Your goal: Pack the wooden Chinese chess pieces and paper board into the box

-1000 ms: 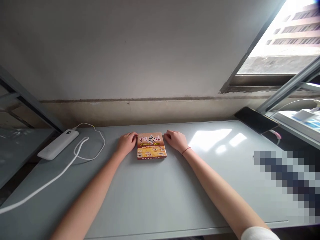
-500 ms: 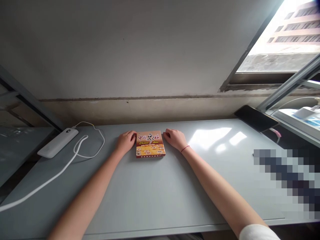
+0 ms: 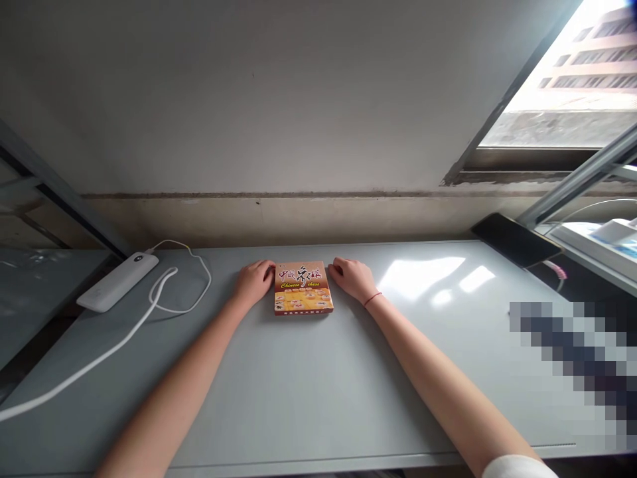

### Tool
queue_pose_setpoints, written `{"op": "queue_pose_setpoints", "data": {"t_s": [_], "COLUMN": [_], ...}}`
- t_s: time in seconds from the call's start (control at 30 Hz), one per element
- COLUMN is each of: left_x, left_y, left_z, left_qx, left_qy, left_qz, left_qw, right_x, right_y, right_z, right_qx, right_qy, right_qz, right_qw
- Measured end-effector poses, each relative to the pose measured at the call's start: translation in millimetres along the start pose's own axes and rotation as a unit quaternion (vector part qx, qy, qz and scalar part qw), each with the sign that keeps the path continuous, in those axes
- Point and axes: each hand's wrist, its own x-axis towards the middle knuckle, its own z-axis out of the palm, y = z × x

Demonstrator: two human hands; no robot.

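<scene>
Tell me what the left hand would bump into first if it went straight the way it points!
Probably the Chinese chess box. The curled fingers of the left hand are right beside the box's left edge. I can't tell whether they already touch it.

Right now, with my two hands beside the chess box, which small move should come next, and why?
Probably open the left hand and right hand slightly: their fingers are curled at opposite sides of the chess box, which lies flat on the desk.

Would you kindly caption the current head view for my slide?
Left hand and right hand flank a Chinese chess box on a grey desk.
</scene>
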Motion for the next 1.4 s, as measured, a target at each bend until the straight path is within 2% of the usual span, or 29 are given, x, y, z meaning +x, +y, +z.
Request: {"op": "queue_pose_setpoints", "data": {"t_s": [1.4], "left_x": [-1.1], "left_y": [1.7], "left_z": [-2.6], "left_qx": [0.005], "left_qy": [0.007], "left_qz": [0.007], "left_qw": [1.000], "right_x": [-1.1], "right_y": [-0.8], "right_z": [-1.0], "right_qx": [0.009], "right_qy": [0.002], "right_qz": [-0.005], "right_qw": [1.000]}}
